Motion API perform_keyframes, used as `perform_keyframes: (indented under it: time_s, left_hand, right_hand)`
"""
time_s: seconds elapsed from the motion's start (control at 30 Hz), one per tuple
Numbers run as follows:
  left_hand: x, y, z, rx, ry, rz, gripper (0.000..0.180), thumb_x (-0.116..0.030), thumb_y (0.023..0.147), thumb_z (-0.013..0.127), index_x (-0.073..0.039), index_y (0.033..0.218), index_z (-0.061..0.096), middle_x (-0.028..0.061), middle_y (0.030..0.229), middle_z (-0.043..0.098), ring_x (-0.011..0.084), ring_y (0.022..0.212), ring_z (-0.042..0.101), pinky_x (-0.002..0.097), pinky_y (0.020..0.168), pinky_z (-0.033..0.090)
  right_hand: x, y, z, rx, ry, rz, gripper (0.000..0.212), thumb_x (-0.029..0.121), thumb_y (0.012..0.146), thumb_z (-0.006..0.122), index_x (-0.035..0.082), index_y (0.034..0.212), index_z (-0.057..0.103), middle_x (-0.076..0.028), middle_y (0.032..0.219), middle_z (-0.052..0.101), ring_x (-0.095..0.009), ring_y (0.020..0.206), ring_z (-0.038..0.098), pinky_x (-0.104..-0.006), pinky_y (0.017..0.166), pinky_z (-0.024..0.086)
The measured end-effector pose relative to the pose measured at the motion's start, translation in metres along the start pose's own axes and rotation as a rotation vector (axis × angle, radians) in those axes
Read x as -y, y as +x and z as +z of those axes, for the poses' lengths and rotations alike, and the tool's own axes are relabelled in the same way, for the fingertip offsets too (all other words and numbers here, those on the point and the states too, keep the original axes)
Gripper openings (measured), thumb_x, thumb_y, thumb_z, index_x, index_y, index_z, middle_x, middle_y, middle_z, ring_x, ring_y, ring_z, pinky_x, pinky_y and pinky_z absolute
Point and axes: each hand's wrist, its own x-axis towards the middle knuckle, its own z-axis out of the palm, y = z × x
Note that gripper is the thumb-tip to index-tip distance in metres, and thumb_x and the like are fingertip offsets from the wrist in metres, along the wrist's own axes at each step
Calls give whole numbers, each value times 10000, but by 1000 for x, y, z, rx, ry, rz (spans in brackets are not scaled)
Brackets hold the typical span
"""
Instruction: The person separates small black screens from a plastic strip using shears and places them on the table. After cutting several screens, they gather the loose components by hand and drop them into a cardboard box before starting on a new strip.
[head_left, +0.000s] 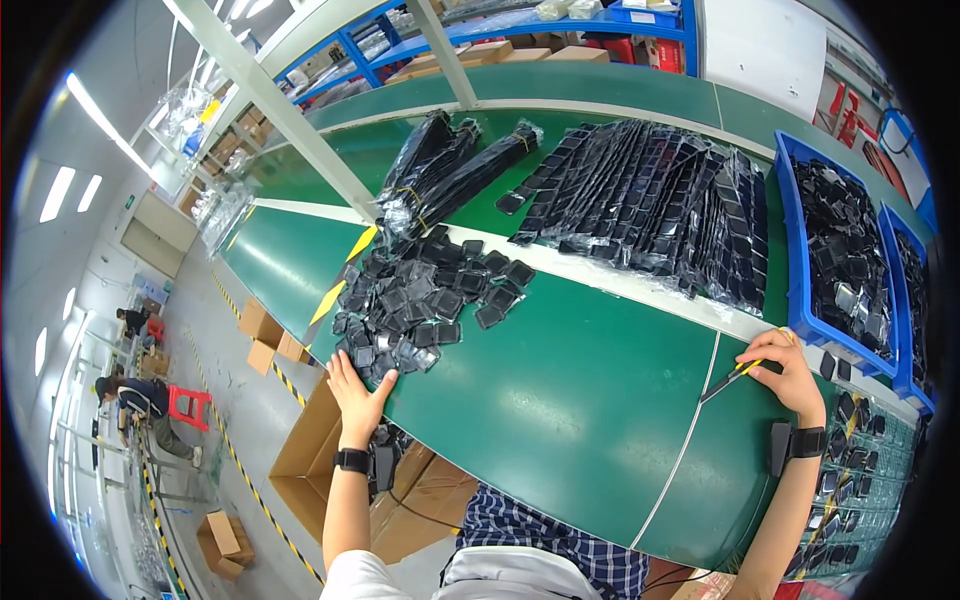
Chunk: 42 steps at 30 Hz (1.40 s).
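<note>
Black pieces (410, 300) piled by the near-left edge of the surface (560, 400) could spill over if nudged by the spread, seemingly empty left hand (358, 398), while the right hand (788, 372) pinches a yellow-and-black tool (735, 378).

Bright, soft glare on tabletop (590, 370)

Black pile (400, 298) obstructs left; middle tabletop (560, 390) lies open.
</note>
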Motion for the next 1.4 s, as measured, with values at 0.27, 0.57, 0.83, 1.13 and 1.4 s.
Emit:
perform_keyframes:
  time_s: [0.27,0.57,0.83,1.13,1.4]
  left_hand:
    - [7,51,-6,65,81,45,1027,-651,882,636,-52,1599,209,224,1621,292,349,1524,247,562,1232,92]
    - [-6,44,-16,5,-38,241,938,-551,842,715,-285,1610,249,112,1680,159,397,1544,151,730,1150,142]
    - [-12,50,-21,8,16,249,845,-508,927,655,-233,1615,248,147,1671,183,410,1548,109,662,1199,106]
    - [125,-71,36,479,-695,-777,792,-558,970,556,-5,1505,370,261,1496,461,368,1254,573,455,1021,465]
    - [72,-42,122,667,-876,-307,654,-298,1000,645,-51,1527,346,116,1388,553,256,1250,527,377,1041,461]
  right_hand:
    - [0,1,0,9,-1,-4,274,-18,763,741,138,984,783,14,1018,624,-182,1087,575,-405,1162,193]
    - [-4,1,1,9,-19,-5,281,-26,741,722,119,975,774,-5,1008,626,-198,1068,577,-403,1137,225]
    - [-4,4,0,44,0,0,254,-12,768,726,109,985,777,-11,1019,630,-185,1075,579,-408,1141,213]
    - [-9,7,0,36,-11,-41,214,19,793,692,78,984,768,-37,1022,623,-215,1064,573,-394,1110,256]
    - [-22,3,2,2,-8,-62,254,-19,768,662,40,1001,744,-67,1027,610,-246,1049,564,-355,1020,369]
